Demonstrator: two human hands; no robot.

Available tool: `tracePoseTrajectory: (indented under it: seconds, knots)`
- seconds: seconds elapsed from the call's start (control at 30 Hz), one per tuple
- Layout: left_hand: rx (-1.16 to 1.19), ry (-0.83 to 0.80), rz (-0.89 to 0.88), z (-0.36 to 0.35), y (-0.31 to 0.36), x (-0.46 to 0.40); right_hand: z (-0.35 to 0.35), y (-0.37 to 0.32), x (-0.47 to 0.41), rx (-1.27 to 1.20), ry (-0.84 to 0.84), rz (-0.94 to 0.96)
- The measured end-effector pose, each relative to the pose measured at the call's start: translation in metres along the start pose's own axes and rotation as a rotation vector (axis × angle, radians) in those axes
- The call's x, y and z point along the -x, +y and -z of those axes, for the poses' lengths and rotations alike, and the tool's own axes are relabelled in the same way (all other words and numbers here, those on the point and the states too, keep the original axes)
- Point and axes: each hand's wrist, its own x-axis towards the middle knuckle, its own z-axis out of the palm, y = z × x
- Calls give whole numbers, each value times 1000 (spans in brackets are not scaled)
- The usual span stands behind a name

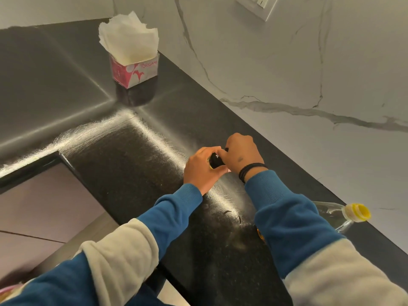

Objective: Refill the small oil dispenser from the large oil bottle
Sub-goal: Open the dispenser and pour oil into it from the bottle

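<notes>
My left hand (202,167) fingers wrap the small oil dispenser (215,162) steady on the surface (132,155) while my right hand (241,155) fingers pinch its top, probably twisting it.

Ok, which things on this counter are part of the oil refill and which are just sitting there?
Part of the job:
- small oil dispenser, held between left hand and right hand
- large oil bottle, its yellow neck open, behind the right sleeve

Just lying about:
- napkin box with white napkins, far back on the counter
- wall socket
</notes>
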Motion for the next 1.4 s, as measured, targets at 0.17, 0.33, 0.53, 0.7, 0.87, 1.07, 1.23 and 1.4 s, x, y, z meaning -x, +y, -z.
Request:
tracePoseTrajectory:
  seconds: [0.17,0.33,0.53,0.7,0.87,1.07,1.23,1.4]
  knots:
    - [8,-7,18,1,1,-2,3,0,-4,4,-67,63]
    - [24,-12,9,1,0,-1,7,2,-4,7,-107,137]
    - [-10,1,6,1,-1,-1,-4,3,-5,15,-2,-1]
    - [-16,-4,2,-1,-2,-1,-5,4,-5,0,-51,37]
    - [5,-4,13,-1,-3,0,2,10,0,-32,-71,113]
    - [-123,-103,120,6,-28,5,21,17,11,-99,40,166]
    - [-102,-15,154,15,-42,22,29,34,15,-146,122,155]
    - [-54,-40,39,7,-14,5,27,40,17,-166,123,127]
